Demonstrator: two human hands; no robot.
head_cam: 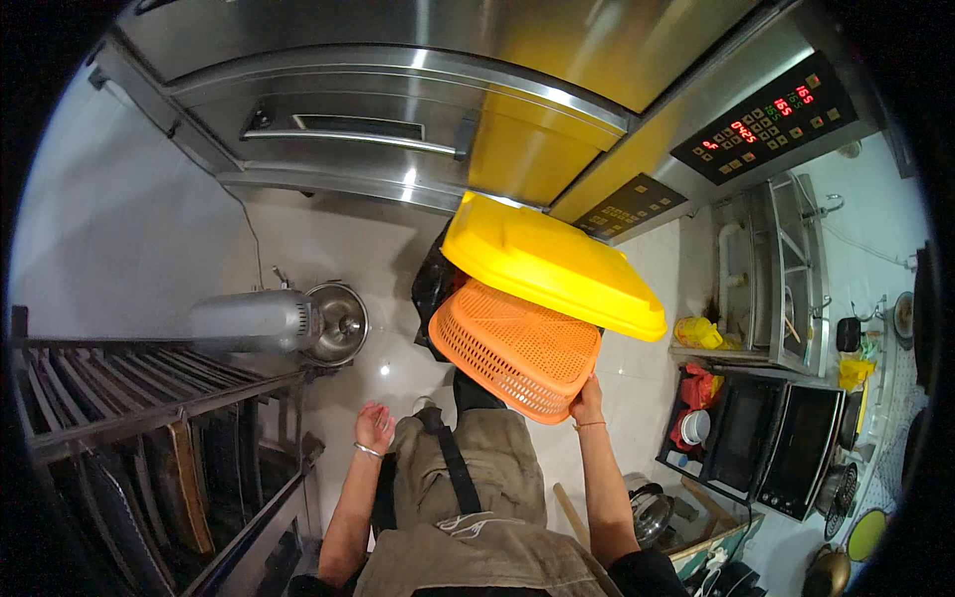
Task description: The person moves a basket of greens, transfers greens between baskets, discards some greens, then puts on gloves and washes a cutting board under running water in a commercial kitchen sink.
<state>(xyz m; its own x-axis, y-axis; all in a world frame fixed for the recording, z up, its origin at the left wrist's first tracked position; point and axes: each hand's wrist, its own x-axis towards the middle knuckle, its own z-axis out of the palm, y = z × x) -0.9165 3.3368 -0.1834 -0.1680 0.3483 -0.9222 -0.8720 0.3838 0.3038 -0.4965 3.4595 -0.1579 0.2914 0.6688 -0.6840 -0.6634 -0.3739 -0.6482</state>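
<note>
An orange perforated plastic basket (515, 347) is tilted over the mouth of a bin whose yellow plastic lid (556, 261) stands raised against it. My right hand (587, 403) grips the basket's near right edge. Black bag plastic (431, 287) shows at the left of the bin; the bin's body and what lies inside are mostly hidden. My left hand (374, 427) is off to the left of my apron, palm up with fingers a little curled and nothing in it.
A steel oven (351, 142) with a lit control panel (768, 119) spans the far side. On the left are a stand mixer (261, 317) with a steel bowl (343, 324) and a tray rack (149, 433). At the right stand a sink (802, 298) and a countertop oven (802, 448).
</note>
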